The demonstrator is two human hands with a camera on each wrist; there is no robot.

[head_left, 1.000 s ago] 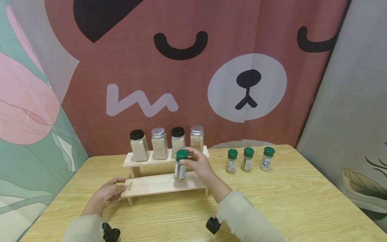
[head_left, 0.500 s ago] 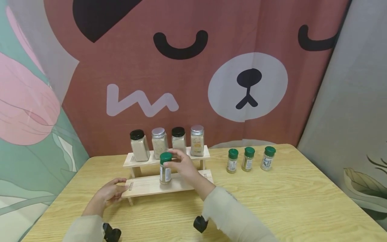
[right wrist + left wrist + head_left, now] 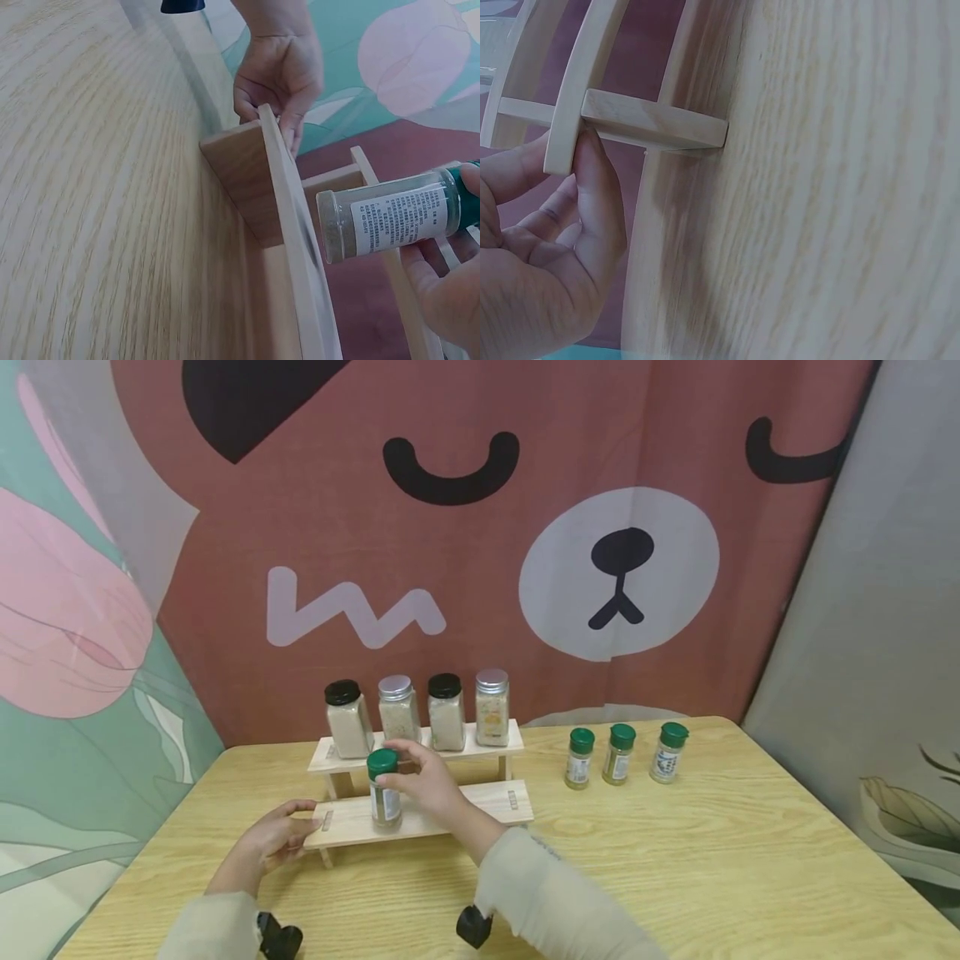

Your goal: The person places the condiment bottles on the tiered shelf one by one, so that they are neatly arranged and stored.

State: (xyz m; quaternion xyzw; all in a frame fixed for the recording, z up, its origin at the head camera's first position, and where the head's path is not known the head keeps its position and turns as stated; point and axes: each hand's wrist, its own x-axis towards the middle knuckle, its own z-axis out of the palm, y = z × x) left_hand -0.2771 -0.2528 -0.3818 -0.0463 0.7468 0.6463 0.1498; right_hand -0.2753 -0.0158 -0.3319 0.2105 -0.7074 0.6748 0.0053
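Observation:
My right hand point(image 3: 429, 783) holds a green-capped spice jar point(image 3: 386, 802) by its cap and upper part. The jar stands upright over the left half of the lower wooden shelf point(image 3: 465, 803); its base is close to the board, and I cannot tell if they touch. In the right wrist view the labelled side of the spice jar point(image 3: 397, 217) shows. At the shelf's left end, my left hand point(image 3: 273, 837) pinches the board's edge between thumb and fingers, also plain in the left wrist view, where the left hand point(image 3: 547, 262) grips beside a shelf leg point(image 3: 656, 124).
Several glass jars with black or silver lids, one a black-lidded jar point(image 3: 348, 727), line the upper shelf point(image 3: 513, 739) behind. Three more green-capped jars, including a middle jar point(image 3: 618, 756), stand on the table point(image 3: 675, 860) to the right. A patterned curtain point(image 3: 465, 568) hangs behind.
My right hand has carried the green-capped spice jar leftward along the lower shelf, from its right half to its left half. My left hand has stayed at the shelf's left end.

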